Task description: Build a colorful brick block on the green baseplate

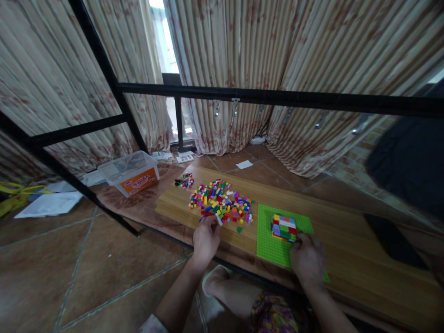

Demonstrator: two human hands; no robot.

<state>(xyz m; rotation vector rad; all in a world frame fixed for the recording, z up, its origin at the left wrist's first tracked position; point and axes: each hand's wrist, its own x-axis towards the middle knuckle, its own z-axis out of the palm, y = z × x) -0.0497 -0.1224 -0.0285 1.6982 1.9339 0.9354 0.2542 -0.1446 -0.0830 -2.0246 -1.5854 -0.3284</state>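
Note:
Over the near edge of a loose heap of coloured toy bricks (222, 199), my left hand (207, 238) has its fingers pinched together. A small white toy brick (218, 219) shows at those fingertips. On a bright green baseplate (267, 236) sits a low, roughly square brick build (284, 226) in mixed colours, with white pieces in its middle. My right hand (308, 260) is closed at the near right corner of this build, its fingertips against it and partly hidden. A single green brick (239, 230) lies between the heap and the baseplate.
The wooden board (342, 240) carries a smaller pile of tiny pieces (184, 180) at its far left and a dark flat object (395, 240) at its right. A clear plastic box (133, 173) with an orange label stands left. A black metal frame (243, 94) crosses before the curtains.

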